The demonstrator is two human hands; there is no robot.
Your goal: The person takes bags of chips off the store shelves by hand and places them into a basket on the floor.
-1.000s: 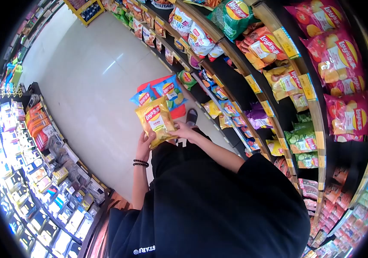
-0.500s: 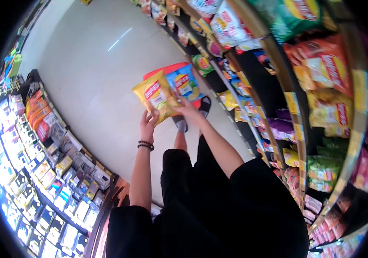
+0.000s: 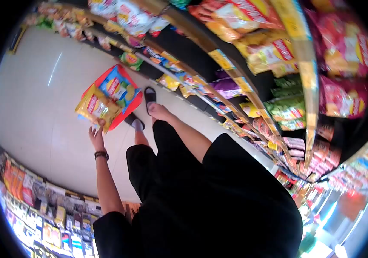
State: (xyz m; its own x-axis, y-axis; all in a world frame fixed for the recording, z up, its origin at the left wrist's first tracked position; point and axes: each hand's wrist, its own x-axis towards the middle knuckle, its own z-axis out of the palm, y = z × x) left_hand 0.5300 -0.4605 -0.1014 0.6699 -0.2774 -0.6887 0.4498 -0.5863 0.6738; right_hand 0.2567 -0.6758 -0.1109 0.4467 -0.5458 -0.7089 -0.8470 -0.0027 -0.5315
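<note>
Left hand (image 3: 96, 136), fingers spread at lower edge of 1 yellow chip bag (image 3: 97, 107); blue bag (image 3: 114, 86) beside it, both over red basket (image 3: 129, 109). Right hand (image 3: 160, 112) apart from bags, near 1 sandal (image 3: 150, 96).

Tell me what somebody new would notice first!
Probably the red basket on the floor, holding a blue chip bag, with a yellow chip bag over its edge. The left hand is at the yellow bag's near edge. Next, big pink chip bags shine on the shelf at the picture's upper right.
</note>
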